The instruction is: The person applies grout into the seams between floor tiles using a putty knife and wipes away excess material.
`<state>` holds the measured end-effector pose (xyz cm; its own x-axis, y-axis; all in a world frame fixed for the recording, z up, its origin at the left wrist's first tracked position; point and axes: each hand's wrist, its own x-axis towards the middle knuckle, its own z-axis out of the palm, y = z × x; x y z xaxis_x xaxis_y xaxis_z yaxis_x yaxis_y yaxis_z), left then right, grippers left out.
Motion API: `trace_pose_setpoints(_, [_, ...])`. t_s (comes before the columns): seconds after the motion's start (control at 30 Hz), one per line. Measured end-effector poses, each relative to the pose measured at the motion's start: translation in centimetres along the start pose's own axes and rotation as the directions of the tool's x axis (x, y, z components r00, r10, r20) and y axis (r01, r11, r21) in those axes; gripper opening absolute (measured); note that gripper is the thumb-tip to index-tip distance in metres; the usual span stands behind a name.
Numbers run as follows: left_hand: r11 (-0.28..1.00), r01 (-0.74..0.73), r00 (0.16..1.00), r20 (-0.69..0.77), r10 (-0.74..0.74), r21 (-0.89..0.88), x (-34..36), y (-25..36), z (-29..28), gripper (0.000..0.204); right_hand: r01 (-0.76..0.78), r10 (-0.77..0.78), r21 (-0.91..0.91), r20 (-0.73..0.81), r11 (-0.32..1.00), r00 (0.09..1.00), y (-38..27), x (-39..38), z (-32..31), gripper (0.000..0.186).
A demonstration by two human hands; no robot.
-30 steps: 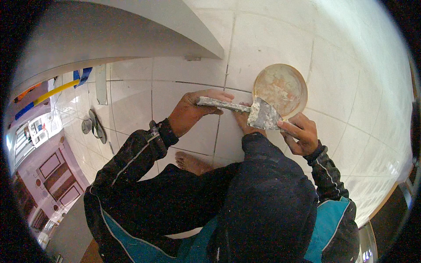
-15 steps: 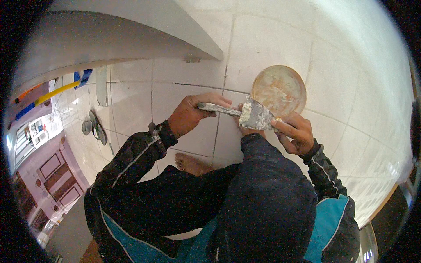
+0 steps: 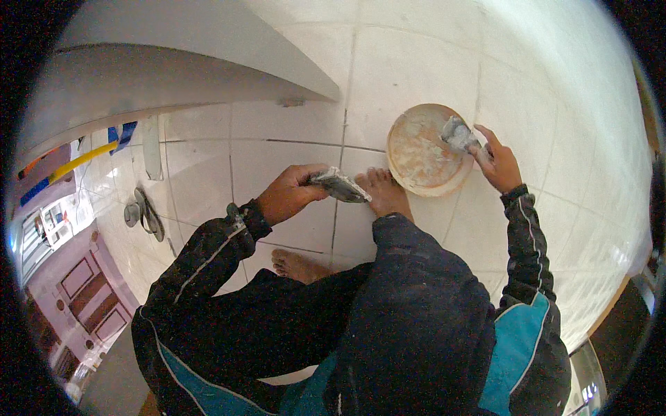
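My left hand [image 3: 290, 191] grips a flat, putty-caked scraper [image 3: 340, 186], held low over the tiles near my bare foot [image 3: 390, 200]. My right hand [image 3: 501, 168] is closed on a smaller putty knife [image 3: 461, 136], its whitish, coated blade over the inside of a round shallow tub [image 3: 402, 170]. That tub has pale, smeared residue inside and sits on the tiled floor beside the foot.
A grey panel with a bottom edge [image 3: 187, 76] juts across the upper left. Sandals [image 3: 149, 215] lie on the left-side tiles [image 3: 201, 166], near a yellow-and-blue long tool [image 3: 83, 163]. A patterned pink door [image 3: 87, 291] shows at the far left.
My hands have moved apart. My right hand has gone up and right to the tub with a knife, while my left keeps a caked tool, now tilted and lower.
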<state>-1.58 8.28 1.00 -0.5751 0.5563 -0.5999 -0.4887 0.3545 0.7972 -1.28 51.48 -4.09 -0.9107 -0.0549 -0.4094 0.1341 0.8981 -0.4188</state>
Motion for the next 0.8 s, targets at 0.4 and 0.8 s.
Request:
trace_pose_setpoints(0.4, [0.945,-0.186,0.983,0.045,0.180,0.270,3.0,-2.8,2.3,0.025,0.146,-0.172,0.176,0.144,0.974,0.975,0.2,4.5,-1.6,0.041])
trace_pose_setpoints(0.8, [0.515,-0.651,0.759,0.466,0.455,0.558,11.5,-2.0,3.7,0.018,0.253,-0.260,0.140,0.035,0.957,0.965,1.8,6.0,-0.4,0.041])
